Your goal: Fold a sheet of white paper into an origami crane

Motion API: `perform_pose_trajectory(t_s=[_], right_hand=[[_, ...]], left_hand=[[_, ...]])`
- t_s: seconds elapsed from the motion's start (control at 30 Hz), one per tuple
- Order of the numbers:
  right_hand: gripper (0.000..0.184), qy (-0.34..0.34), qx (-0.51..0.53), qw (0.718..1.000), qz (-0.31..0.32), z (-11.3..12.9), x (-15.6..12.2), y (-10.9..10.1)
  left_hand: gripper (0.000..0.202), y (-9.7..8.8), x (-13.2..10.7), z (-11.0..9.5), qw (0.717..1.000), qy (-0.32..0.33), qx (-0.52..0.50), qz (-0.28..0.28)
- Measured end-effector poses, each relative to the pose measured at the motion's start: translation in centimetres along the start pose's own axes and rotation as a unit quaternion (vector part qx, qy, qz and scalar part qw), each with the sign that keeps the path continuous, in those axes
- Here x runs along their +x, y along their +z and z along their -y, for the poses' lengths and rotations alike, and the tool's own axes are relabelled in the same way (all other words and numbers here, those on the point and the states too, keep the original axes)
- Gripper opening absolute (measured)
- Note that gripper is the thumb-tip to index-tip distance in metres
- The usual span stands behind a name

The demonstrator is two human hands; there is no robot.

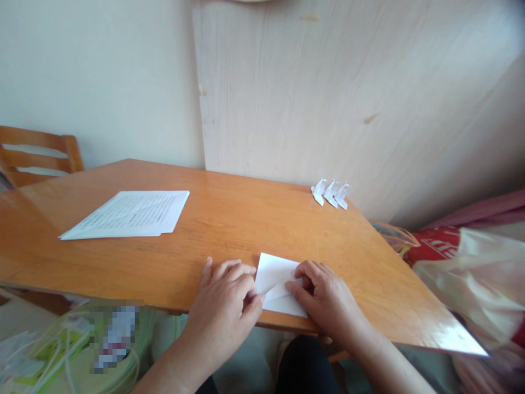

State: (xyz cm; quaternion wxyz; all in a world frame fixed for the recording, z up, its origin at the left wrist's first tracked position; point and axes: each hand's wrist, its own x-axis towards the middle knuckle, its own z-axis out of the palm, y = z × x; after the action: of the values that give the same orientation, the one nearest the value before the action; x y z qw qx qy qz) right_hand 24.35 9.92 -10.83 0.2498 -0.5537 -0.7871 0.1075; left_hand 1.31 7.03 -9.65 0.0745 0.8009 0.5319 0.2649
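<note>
Head view, white paper: we see the folded sheet [275, 268] on the worktop [229, 213], close to the near edge, lying between our two hands, with a slanting fold line across it.
Left grip: our left grip [229, 295] is at the paper's left edge, fingers curled and the thumb tip close to the forefinger; we cannot tell whether the edge is pinched or only touched.
Right grip: our right grip [324, 290] covers the paper's right part, thumb resting on the sheet and forefinger bent a little apart from it; we cannot tell whether a layer is caught between them.
Printed sheets: we have a stack of printed sheets [135, 214] on the left, well apart from both hands.
Small folded pieces: three folded paper pieces [330, 195] stand in a row by the wall panel [287, 98], beyond our right grip.
Around the worktop: we see a wooden chair [36, 156] far left and a whitish bag [455, 268] on the right.
</note>
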Motion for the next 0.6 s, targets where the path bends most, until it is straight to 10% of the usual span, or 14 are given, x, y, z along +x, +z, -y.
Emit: perform_pose_trajectory(t_s=[0.6], right_hand=[[0.01,-0.036,-0.004,0.999,0.004,0.12,-0.64,-0.15]], left_hand=[[0.014,-0.2,0.0,-0.3,1.0,-0.005,0.013,0.013]])
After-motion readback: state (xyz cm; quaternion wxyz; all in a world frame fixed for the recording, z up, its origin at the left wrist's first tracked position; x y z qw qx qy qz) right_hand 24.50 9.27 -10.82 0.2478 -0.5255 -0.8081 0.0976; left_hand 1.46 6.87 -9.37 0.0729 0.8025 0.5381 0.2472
